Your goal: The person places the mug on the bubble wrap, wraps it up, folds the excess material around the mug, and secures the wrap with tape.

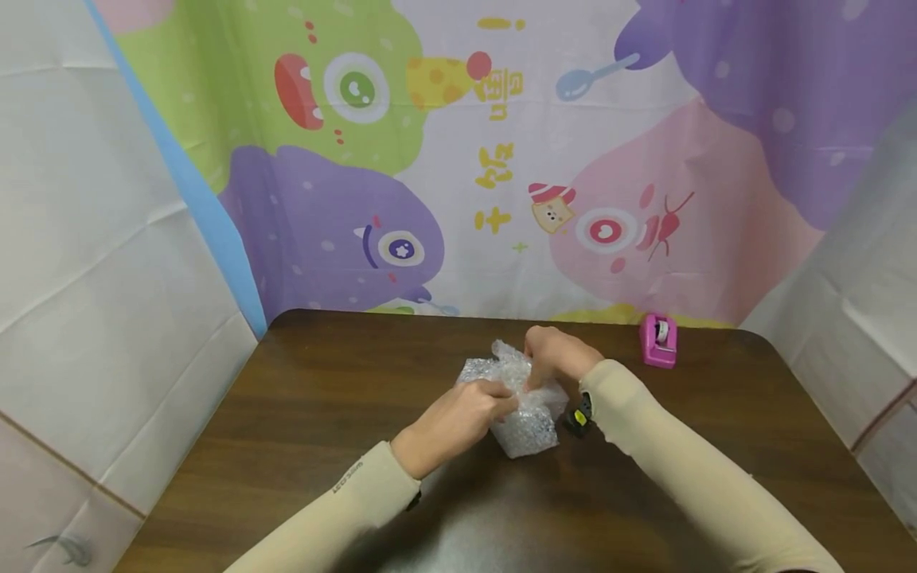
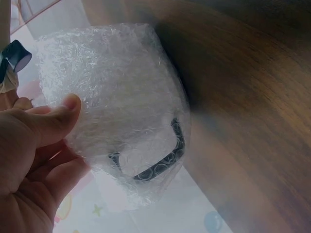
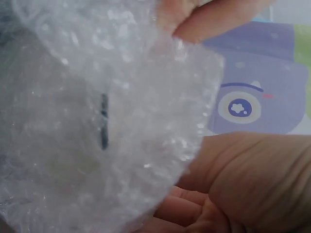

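A bundle of clear bubble wrap (image 1: 526,434) is between both hands, above the middle of the brown table. Through its layers in the left wrist view shows a black, bent strip (image 2: 160,167) shaped like a handle; the rest of the wrapped item is blurred by the plastic. My left hand (image 1: 458,415) pinches the wrap's near left side, its thumb on top and the other fingers beneath. From the far right, my right hand (image 1: 559,354) reaches down and grips the wrap, its fingers (image 3: 180,208) partly hidden behind the plastic in the right wrist view.
A pink tape dispenser (image 1: 659,341) with a roll of tape stands at the table's back right. The brown wooden table (image 1: 344,374) ends at a cartoon-printed curtain (image 1: 501,270) behind. White sheeting (image 1: 122,239) hangs at the left, with similar sheeting at the right.
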Motion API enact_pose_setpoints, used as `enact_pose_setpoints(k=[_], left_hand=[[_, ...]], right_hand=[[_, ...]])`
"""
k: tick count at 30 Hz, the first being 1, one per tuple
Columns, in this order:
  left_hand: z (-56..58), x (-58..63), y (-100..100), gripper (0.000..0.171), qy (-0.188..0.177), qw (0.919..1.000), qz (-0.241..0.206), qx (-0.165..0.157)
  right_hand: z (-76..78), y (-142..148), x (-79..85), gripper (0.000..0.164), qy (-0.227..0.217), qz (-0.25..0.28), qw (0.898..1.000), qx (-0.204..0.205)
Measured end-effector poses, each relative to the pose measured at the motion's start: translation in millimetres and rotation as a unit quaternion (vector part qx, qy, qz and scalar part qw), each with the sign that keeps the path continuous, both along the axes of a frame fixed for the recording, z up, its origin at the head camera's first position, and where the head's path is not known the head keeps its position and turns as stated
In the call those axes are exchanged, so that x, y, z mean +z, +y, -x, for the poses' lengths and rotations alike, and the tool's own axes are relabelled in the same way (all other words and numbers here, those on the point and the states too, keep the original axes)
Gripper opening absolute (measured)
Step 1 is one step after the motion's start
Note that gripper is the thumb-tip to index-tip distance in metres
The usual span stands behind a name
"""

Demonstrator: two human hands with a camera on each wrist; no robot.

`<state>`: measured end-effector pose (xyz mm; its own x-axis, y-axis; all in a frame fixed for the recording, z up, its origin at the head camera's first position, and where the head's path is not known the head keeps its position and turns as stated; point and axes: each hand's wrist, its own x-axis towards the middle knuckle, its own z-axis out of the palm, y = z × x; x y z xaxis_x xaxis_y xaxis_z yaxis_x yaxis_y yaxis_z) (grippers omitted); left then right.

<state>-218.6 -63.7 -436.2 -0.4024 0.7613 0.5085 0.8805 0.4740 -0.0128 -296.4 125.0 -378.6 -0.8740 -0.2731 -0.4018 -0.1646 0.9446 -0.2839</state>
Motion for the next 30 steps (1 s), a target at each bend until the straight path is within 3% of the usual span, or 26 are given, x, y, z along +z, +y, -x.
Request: enact_pose_setpoints(k=[2, 5, 11, 15, 19, 24, 30], left_hand=[[0.1, 0.1, 0.1, 0.015, -0.004, 1.0000, 0.004, 0.005], [-0.9, 2.1, 0.3, 0.016, -0.015, 0.9996, 0.011, 0.019], [-3.0, 4.2, 1.0, 0.043, -0.014, 0.9987, 0.028, 0.041], [-5.3, 5.1, 1.7, 0.054, 0.008, 0.9972, 0.053, 0.052], [-7.0, 4.2, 2.7, 0.055, 0.000, 0.9962, 0.058, 0.065], [-7.9, 2.0, 4.6, 0.052, -0.012, 0.9955, 0.050, 0.080], [-8.3, 3.4, 10.8, 0.047, -0.007, 0.9907, 0.078, 0.112]], right_hand=[[1.1, -2.1, -2.7, 0.029, -0.001, -0.004, 1.000, 0.001], [2.1, -5.5, -6.9, 0.029, 0.005, -0.013, 1.000, 0.010], [-4.1, -11.2, -9.8, 0.008, 0.024, -0.032, 0.999, 0.009], [-9.9, -11.7, -12.8, 0.016, 0.057, -0.018, 0.998, 0.005], [-13.5, -12.2, -14.9, 0.021, 0.081, 0.001, 0.997, 0.001], [-13.1, -12.1, -15.5, 0.023, 0.085, 0.005, 0.996, -0.007], [-11.6, -7.7, -16.3, 0.021, 0.067, 0.012, 0.998, -0.008]])
